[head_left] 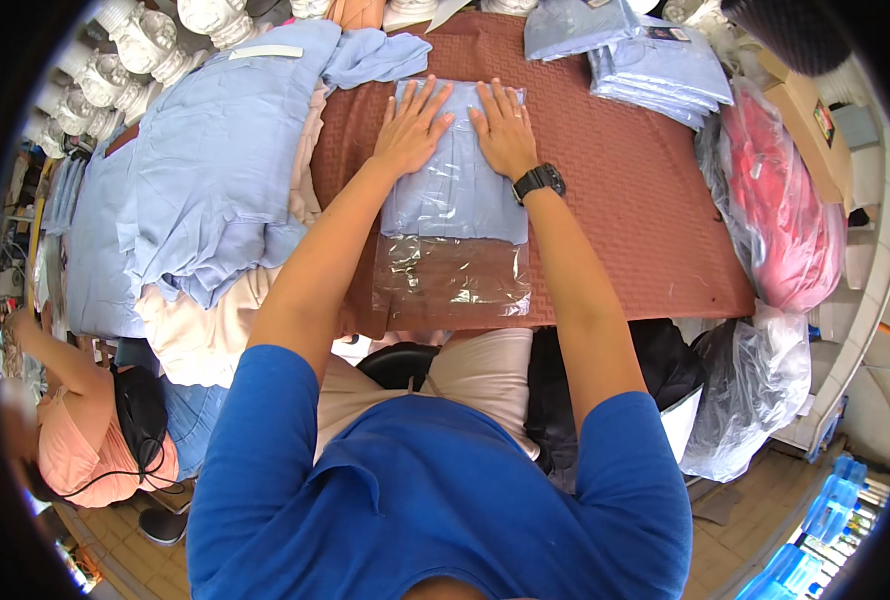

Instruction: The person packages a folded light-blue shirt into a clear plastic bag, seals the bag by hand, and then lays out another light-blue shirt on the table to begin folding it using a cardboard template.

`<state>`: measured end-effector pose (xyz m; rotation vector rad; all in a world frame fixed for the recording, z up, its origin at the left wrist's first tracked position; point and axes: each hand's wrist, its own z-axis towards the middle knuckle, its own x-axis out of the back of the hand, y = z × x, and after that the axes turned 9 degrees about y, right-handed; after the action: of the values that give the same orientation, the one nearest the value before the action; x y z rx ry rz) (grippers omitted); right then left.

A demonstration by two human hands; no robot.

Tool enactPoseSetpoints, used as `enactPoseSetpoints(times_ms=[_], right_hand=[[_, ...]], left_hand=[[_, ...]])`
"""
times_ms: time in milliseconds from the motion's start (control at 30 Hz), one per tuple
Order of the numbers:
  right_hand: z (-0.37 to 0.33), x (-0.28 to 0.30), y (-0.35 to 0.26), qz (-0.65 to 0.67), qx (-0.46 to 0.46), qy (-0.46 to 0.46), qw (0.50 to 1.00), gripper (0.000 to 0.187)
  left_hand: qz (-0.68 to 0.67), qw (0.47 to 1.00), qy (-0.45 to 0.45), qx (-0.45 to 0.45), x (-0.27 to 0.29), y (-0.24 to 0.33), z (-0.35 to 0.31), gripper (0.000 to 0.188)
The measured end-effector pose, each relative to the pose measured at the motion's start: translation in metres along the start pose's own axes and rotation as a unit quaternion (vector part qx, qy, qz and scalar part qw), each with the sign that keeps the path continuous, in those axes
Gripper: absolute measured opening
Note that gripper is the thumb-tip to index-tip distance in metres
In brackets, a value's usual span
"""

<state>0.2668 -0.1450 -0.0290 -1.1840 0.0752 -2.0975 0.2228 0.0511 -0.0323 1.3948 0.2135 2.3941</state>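
Observation:
A folded light-blue garment (pixel 455 195) lies in a clear plastic bag (pixel 452 275) on the brown-covered table (pixel 625 200). The bag's unfilled end stretches toward me, past the garment's near edge. On the far left part of the package rests my left hand (pixel 415 125), flat with its fingers spread. My right hand (pixel 503 130) presses flat on the far right part, fingers stretched out, with a black watch on the wrist. Neither hand grips anything.
Light-blue garments (pixel 220 160) are piled at left above cream cloth (pixel 205 320). Bagged blue garments (pixel 655 70) are stacked at far right. A bag of red items (pixel 775 190) and a cardboard box (pixel 810 130) stand at right. Another person (pixel 105 420) is at lower left.

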Motion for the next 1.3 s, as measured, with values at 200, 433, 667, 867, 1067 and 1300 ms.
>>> enactPoseSetpoints(times_ms=[200,433,667,867,1067,1300], right_hand=[[-0.012,-0.004,0.007,-0.019,-0.014,-0.005,1.000,0.060],[-0.016,0.015,0.008,0.012,0.011,0.001,1.000,0.058],[-0.107,0.128,-0.059,0.127,0.111,-0.145,0.975,0.068],[-0.142,0.136,-0.068,0.104,0.112,-0.130,0.980,0.068],[-0.151,0.117,-0.061,0.044,0.145,-0.027,0.988,0.047],[-0.156,0.113,-0.066,0.038,0.144,0.006,0.989,0.017]], left_hand=[[0.042,0.999,-0.010,0.010,-0.006,-0.011,-0.008,0.068],[0.018,0.991,-0.122,0.057,0.023,-0.025,-0.002,0.067],[-0.239,0.951,-0.179,-0.085,0.127,0.046,-0.092,0.091],[-0.146,0.970,-0.113,-0.156,0.115,0.058,-0.134,0.082],[-0.144,0.973,-0.005,-0.180,0.099,0.065,-0.134,0.051],[-0.146,0.972,0.033,-0.182,0.080,0.072,-0.128,0.020]])
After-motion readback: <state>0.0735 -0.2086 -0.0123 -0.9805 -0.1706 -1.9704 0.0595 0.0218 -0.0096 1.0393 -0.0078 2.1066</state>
